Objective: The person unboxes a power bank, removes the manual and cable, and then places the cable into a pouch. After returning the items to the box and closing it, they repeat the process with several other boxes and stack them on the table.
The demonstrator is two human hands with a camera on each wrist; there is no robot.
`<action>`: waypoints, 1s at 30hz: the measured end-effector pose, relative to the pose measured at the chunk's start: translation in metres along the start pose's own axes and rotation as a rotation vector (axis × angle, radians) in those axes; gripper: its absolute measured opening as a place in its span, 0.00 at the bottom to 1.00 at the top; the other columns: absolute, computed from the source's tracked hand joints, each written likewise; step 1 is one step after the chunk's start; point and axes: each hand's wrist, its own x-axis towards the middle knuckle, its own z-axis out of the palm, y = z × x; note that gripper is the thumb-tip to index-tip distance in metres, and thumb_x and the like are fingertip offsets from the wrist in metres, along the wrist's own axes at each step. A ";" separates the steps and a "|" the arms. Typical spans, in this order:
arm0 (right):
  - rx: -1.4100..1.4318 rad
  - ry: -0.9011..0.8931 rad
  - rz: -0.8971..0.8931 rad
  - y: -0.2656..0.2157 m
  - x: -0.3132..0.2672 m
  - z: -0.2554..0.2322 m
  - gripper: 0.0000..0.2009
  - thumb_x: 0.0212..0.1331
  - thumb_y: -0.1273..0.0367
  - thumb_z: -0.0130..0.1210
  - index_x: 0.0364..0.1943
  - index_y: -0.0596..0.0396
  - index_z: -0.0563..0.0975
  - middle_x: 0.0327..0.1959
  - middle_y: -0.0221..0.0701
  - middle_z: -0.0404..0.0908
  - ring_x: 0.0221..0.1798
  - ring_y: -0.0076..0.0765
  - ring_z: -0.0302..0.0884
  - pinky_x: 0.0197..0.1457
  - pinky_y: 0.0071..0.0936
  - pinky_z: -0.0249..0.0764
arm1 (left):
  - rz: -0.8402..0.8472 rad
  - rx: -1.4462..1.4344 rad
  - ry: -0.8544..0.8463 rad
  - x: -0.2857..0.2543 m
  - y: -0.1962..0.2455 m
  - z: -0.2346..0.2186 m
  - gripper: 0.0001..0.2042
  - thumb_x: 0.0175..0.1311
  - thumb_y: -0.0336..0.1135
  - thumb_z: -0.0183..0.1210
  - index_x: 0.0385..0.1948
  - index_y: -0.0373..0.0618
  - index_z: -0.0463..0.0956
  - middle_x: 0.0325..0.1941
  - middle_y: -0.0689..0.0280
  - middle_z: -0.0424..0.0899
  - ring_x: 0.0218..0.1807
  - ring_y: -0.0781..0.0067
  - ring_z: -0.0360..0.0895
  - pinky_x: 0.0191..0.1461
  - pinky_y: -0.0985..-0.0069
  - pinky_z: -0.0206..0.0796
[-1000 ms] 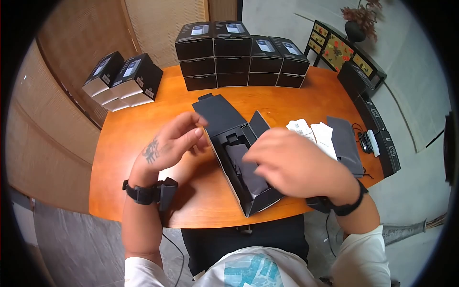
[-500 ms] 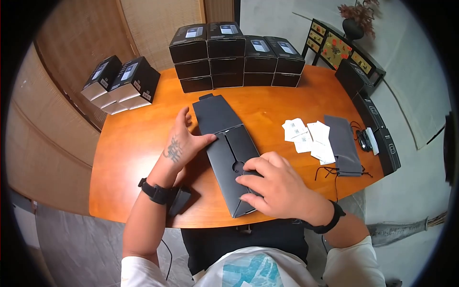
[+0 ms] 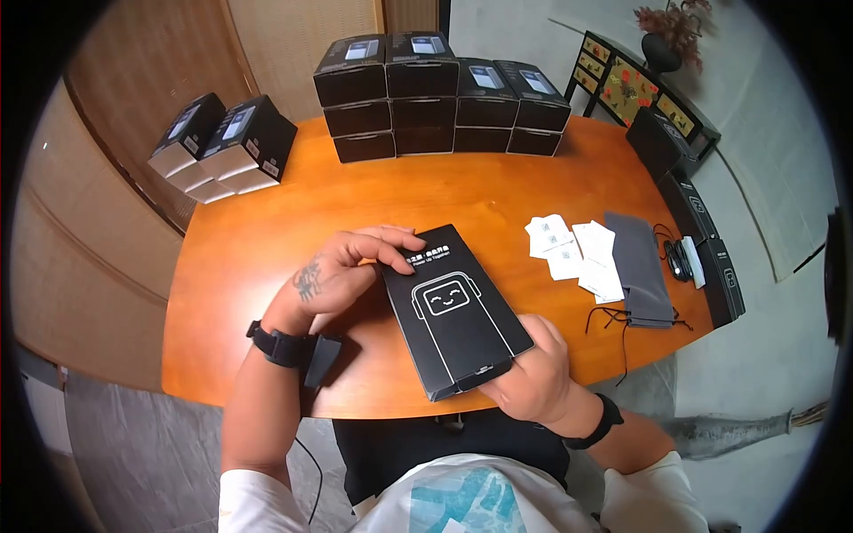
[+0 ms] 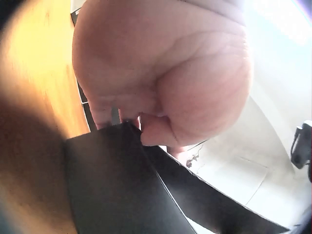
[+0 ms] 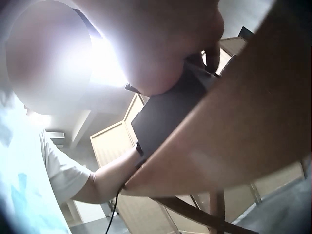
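Black box (image 3: 458, 315), lid shut, held at the front of the wooden surface (image 3: 253, 293), lying at a slant, white line-drawn smiling face and print on top. Can't tell if its near end is raised off the surface.

Left hand (image 3: 333, 266): at the far left edge, fingers bent over the top by the print, holding the box; thumb mostly hidden in the head view. Right hand (image 3: 533, 377): grips the near right corner, fingers partly out of sight under the box, narrow around it. Left wrist view: fingers at the box edge, dark side below the palm. Right wrist view: palm against the box, close to the surface edge.

Right of the box: white papers (image 3: 602, 266), overlapping; grey pouch (image 3: 641, 275) with cords, just beside them; then coiled black cable (image 3: 678, 260) and dark boxes (image 3: 724, 280) along the right edge. Far side: big stack of dark boxes (image 3: 425, 126), smaller stack (image 3: 267, 138) to its left.
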 end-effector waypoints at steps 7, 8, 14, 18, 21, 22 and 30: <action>0.101 0.175 0.080 -0.003 -0.035 0.002 0.17 0.45 0.64 0.78 0.31 0.54 0.79 0.36 0.34 0.79 0.38 0.43 0.79 0.35 0.32 0.76 | -0.032 0.059 -0.047 -0.006 -0.007 -0.004 0.16 0.60 0.17 0.48 0.38 0.37 0.87 0.65 0.58 0.80 0.66 0.64 0.76 0.71 0.70 0.65; 0.126 0.196 0.113 -0.003 -0.039 0.005 0.18 0.44 0.64 0.79 0.32 0.54 0.79 0.36 0.34 0.78 0.38 0.42 0.79 0.34 0.32 0.75 | -0.054 0.055 -0.050 -0.003 -0.004 -0.004 0.15 0.61 0.15 0.49 0.38 0.37 0.87 0.66 0.58 0.79 0.66 0.65 0.76 0.72 0.69 0.64; 0.249 0.121 0.236 -0.011 -0.026 0.003 0.20 0.42 0.68 0.80 0.38 0.53 0.81 0.40 0.33 0.72 0.35 0.36 0.74 0.34 0.29 0.72 | -0.027 0.082 -0.040 0.001 -0.007 -0.004 0.11 0.65 0.18 0.53 0.37 0.38 0.86 0.65 0.59 0.80 0.64 0.67 0.77 0.70 0.70 0.67; 0.472 0.114 0.384 -0.017 -0.029 0.010 0.17 0.42 0.75 0.78 0.39 0.50 0.87 0.43 0.32 0.68 0.35 0.32 0.70 0.35 0.26 0.70 | -0.023 0.095 -0.016 0.001 -0.006 -0.002 0.10 0.64 0.20 0.54 0.37 0.37 0.86 0.63 0.59 0.82 0.62 0.66 0.79 0.67 0.71 0.69; 0.536 0.118 0.416 -0.017 -0.030 0.013 0.15 0.43 0.76 0.77 0.38 0.49 0.89 0.43 0.32 0.68 0.37 0.32 0.69 0.35 0.25 0.70 | -0.033 0.105 -0.009 0.001 -0.005 -0.002 0.09 0.64 0.21 0.55 0.37 0.37 0.86 0.62 0.58 0.82 0.62 0.66 0.79 0.67 0.71 0.70; 0.542 0.119 0.425 -0.017 -0.031 0.013 0.14 0.43 0.77 0.77 0.37 0.49 0.89 0.42 0.32 0.69 0.38 0.33 0.69 0.36 0.25 0.70 | -0.035 0.107 -0.009 0.001 -0.004 -0.002 0.09 0.64 0.21 0.55 0.36 0.37 0.86 0.63 0.58 0.82 0.62 0.66 0.79 0.67 0.71 0.70; -0.018 -0.044 0.147 -0.036 -0.011 -0.011 0.21 0.49 0.54 0.75 0.39 0.55 0.84 0.48 0.41 0.73 0.52 0.53 0.73 0.49 0.43 0.76 | -0.001 0.162 -0.053 0.002 -0.002 -0.003 0.07 0.59 0.19 0.62 0.36 0.38 0.86 0.63 0.58 0.82 0.62 0.66 0.78 0.68 0.70 0.69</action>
